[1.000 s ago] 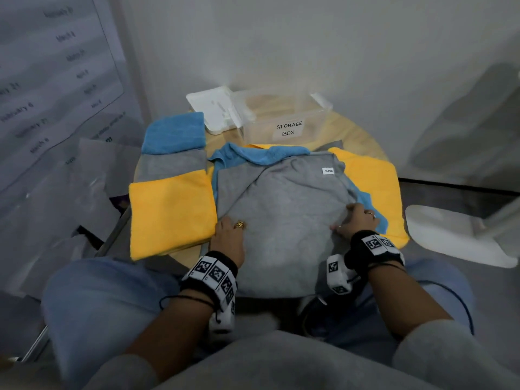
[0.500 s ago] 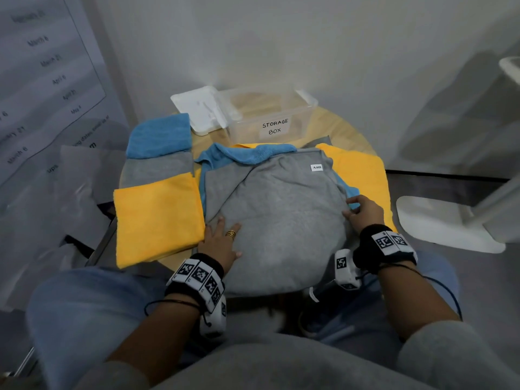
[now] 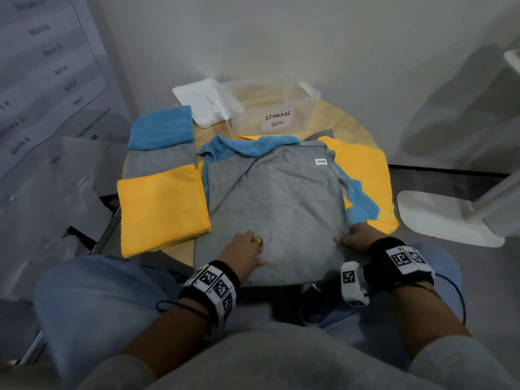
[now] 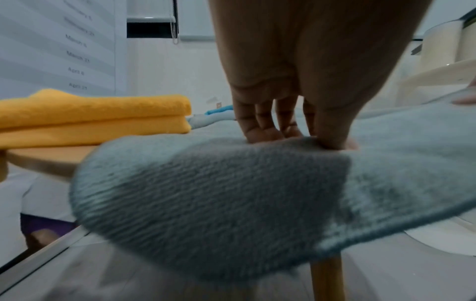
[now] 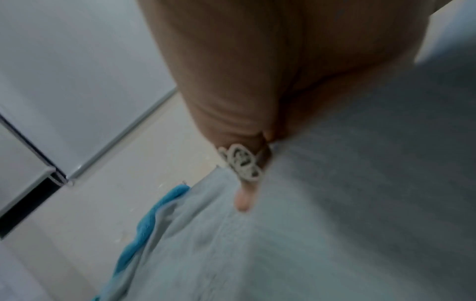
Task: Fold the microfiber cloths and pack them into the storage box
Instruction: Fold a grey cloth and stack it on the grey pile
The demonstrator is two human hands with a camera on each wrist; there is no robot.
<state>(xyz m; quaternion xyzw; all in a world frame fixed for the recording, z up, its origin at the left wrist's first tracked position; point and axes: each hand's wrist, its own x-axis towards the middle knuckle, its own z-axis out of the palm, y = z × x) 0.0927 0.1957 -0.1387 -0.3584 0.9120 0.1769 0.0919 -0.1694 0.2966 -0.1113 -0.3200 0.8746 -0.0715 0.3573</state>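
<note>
A large grey cloth [image 3: 281,206] lies spread over the round wooden table [image 3: 347,126], its near part hanging off the edge. My left hand [image 3: 247,250] sits on its near left part; in the left wrist view its fingers [image 4: 262,130] and thumb pinch a fold of the grey cloth [image 4: 219,193]. My right hand [image 3: 353,237] grips the cloth's right edge, fingers curled into the grey cloth [image 5: 335,224]. A blue cloth [image 3: 253,144] and a yellow cloth [image 3: 363,170] lie underneath. The clear storage box [image 3: 298,108] stands open at the back.
Three folded cloths lie in a row on the table's left: blue [image 3: 161,128], grey [image 3: 160,161], yellow [image 3: 160,209]. The white lid [image 3: 197,99] lies left of the box. A white chair base [image 3: 439,218] stands on the floor to the right. My knees are under the near edge.
Both hands have slid toward me over the grey cloth. The left hand went from lying flat to pinching the cloth; the right hand moved down the right edge.
</note>
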